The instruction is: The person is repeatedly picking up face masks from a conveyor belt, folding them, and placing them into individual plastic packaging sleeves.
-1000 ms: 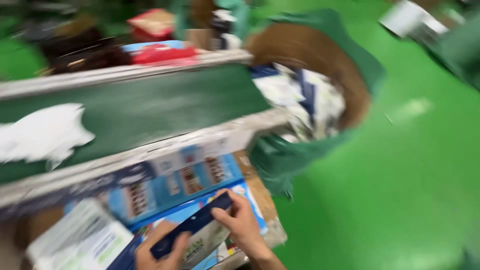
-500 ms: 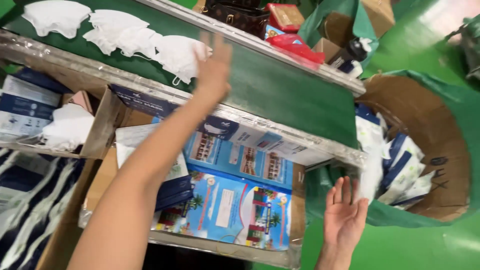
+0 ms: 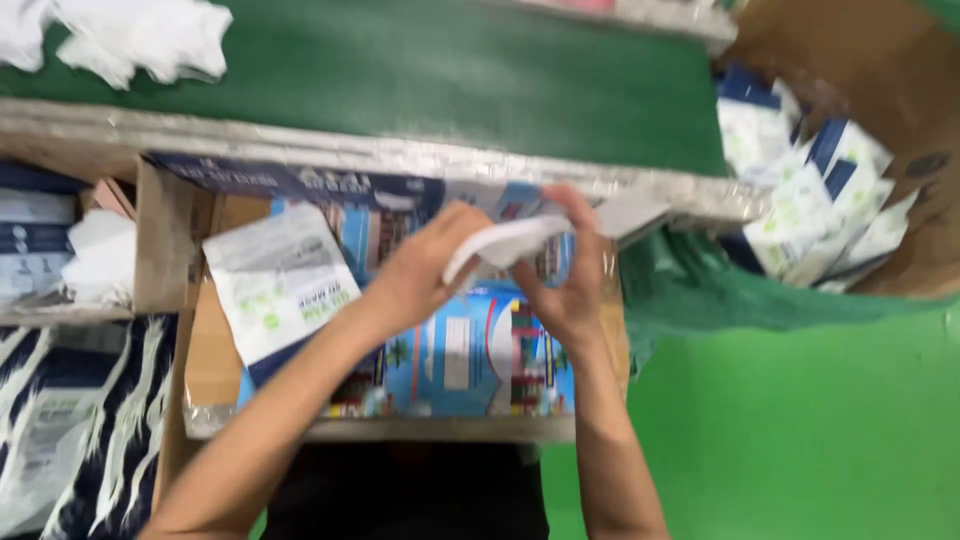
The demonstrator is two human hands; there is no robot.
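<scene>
A white face mask (image 3: 505,243) is pinched at both ends between the left hand (image 3: 425,270) and right hand (image 3: 565,285) above the open carton of printed blue pouches (image 3: 470,350), folding judged underway, pouch insertion pending.

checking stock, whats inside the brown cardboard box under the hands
In the cardboard box: flat blue printed cartons and a white printed pouch on top at its left. The left hand and right hand, holding a white mask, cover part of the cartons; lower layers are hidden.
</scene>
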